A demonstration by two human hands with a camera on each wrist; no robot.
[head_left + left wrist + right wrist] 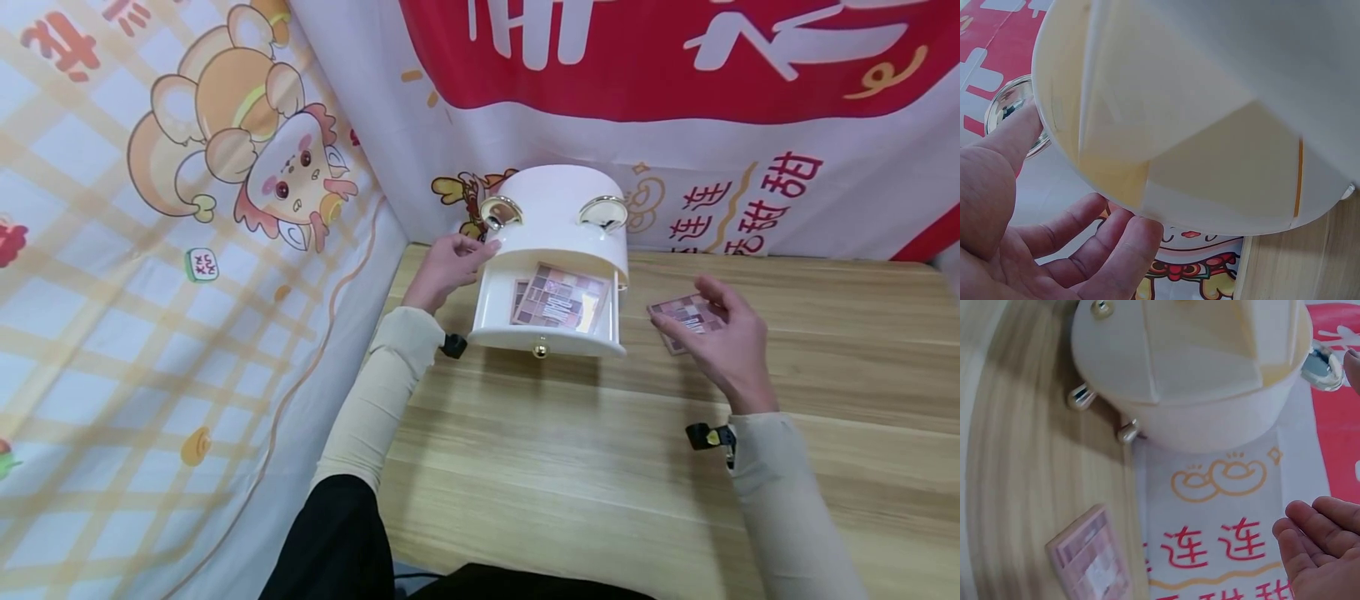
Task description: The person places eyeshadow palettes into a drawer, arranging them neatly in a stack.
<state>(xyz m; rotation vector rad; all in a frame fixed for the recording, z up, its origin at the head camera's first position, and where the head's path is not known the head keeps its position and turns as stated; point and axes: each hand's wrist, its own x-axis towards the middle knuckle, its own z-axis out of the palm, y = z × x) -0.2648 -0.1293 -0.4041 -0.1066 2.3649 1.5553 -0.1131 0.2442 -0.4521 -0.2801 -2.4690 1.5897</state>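
A white rounded storage box stands at the back of the table with its drawer pulled out toward me. Inside the drawer lie pink checkered eyeshadow palettes, overlapping one another. My left hand touches the box's left side; in the left wrist view, its thumb and fingertips lie against the curved wall. My right hand is above another pink palette on the table, right of the box. In the right wrist view its fingers are apart from that palette.
Two gold handles sit on the box's top, and a gold knob on the drawer front. The wooden table meets a printed cloth behind and at left.
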